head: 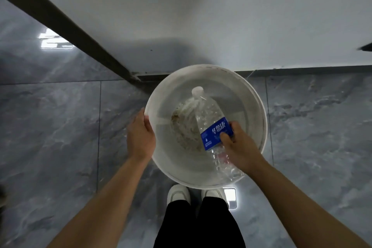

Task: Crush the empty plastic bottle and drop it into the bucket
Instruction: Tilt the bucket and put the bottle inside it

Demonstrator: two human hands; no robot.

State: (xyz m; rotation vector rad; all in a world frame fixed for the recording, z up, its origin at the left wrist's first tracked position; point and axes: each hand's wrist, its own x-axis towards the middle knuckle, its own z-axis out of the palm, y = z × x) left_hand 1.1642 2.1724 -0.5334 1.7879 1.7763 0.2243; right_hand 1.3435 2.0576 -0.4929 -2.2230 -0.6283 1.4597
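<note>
A clear plastic bottle [209, 115] with a blue label and white cap hangs over the mouth of a white bucket [255, 106], cap pointing away from me. My right hand [239, 147] grips it around the label and lower body, which looks dented. My left hand [141, 135] rests on the bucket's left rim, fingers curled against the outer edge. The bucket stands on the floor just in front of my feet, and brownish residue shows on its bottom.
Glossy grey marble-look floor tiles [60, 127] surround the bucket. A white wall [201, 16] with a dark baseboard meets in a corner right behind it. My white shoes [179, 193] and black trousers stand at the bucket's near edge.
</note>
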